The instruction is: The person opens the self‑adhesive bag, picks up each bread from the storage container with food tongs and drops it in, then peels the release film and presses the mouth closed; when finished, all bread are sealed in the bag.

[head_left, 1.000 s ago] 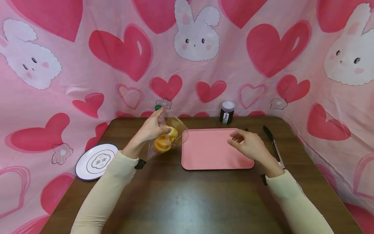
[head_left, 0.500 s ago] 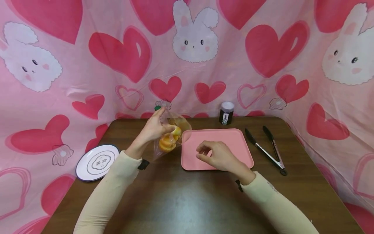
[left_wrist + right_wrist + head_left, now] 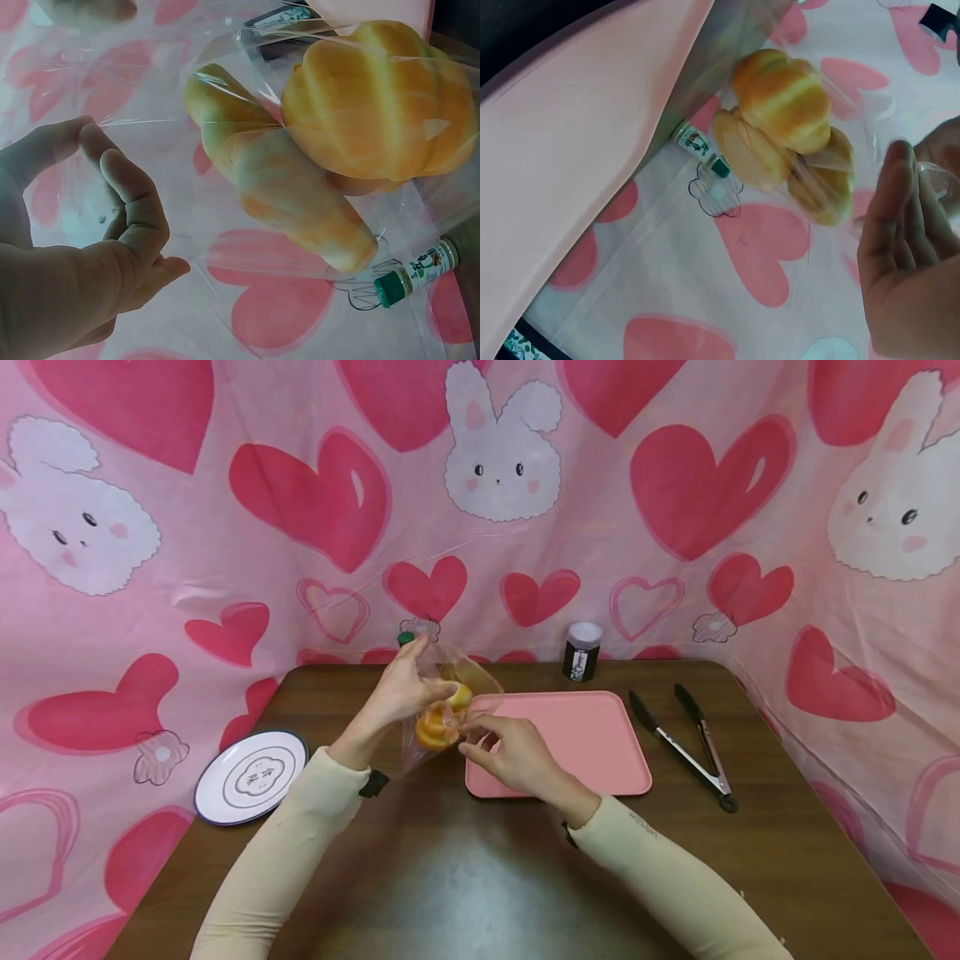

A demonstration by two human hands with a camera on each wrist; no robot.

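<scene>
A clear plastic bag [image 3: 487,685] holding several bread rolls [image 3: 382,97] hangs above the table's back left half. My left hand [image 3: 401,689] pinches the bag's film between thumb and fingers; in the left wrist view that hand [image 3: 97,240] shows at lower left, with the rolls to its right. My right hand [image 3: 517,756] is over the pink tray [image 3: 585,735], its loosely bent fingers beside the bag's right side. Whether those fingertips touch the clear film cannot be told. In the right wrist view the right hand [image 3: 907,240] overlaps the left hand [image 3: 943,150].
Behind the left hand stands a small bottle with a green cap [image 3: 406,637]. A white plate [image 3: 217,789] lies at the left edge. A dark jar with a white lid [image 3: 582,652] stands at the back, and spread tongs [image 3: 686,756] lie right of the tray.
My right hand has moved left from the tray's right side to the bag, uncovering the tongs. The left hand and the bag have shifted slightly right.
</scene>
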